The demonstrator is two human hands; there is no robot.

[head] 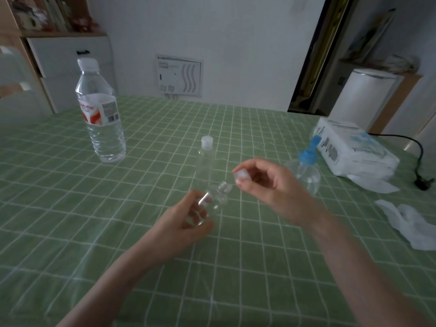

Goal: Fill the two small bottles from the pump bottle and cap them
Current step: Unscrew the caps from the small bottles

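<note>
Green tablecloth [70, 208] bearing pump bottle [309, 178] meets white wall [236, 43]

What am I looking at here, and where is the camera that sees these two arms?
No machine: these are a person's bare hands, filmed by a camera worn on the head, looking down. The left hand holds a small uncapped bottle, tilted; the right hand pinches a small white cap near its neck. On the green checked tablecloth stand a second small bottle, capped, a blue-topped pump bottle and a water bottle; a tissue pack lies at the right.
</note>
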